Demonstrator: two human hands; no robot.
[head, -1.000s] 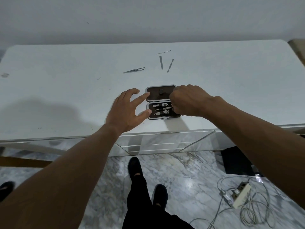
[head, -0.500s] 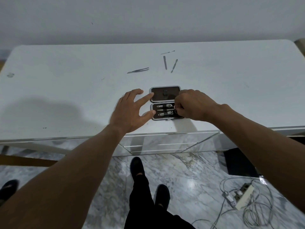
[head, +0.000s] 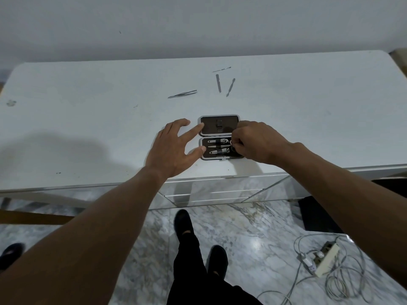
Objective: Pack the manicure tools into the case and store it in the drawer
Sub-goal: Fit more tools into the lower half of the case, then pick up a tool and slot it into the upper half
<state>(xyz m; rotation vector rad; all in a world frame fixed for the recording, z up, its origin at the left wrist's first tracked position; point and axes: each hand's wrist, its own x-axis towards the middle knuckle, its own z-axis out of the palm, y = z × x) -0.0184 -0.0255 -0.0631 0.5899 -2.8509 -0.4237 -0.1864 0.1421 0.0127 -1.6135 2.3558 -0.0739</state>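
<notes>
A small dark manicure case [head: 229, 127] lies open near the front edge of the white dresser top [head: 88, 119]. Its near half holds two nail clippers and a thin tool [head: 218, 147] under an elastic strap. My left hand [head: 174, 148] rests spread against the case's left side, forefinger on the lid and thumb on the near half. My right hand [head: 255, 140] covers the case's right end with fingertips pinched on something small there; what it grips is hidden. Tweezers [head: 182, 94], a nail file [head: 218, 83], a pusher [head: 230, 87] and a thin probe [head: 221, 69] lie loose farther back.
Mirrored drawer fronts [head: 209, 192] sit below the dresser's front edge. My feet in dark shoes [head: 184, 221] stand on a marble floor. A power strip with tangled cables [head: 323, 258] lies on the floor at the right. A wall backs the dresser.
My right hand has slid a little to the right, uncovering more of the tools in the near half. My left hand has kept its place against the case.
</notes>
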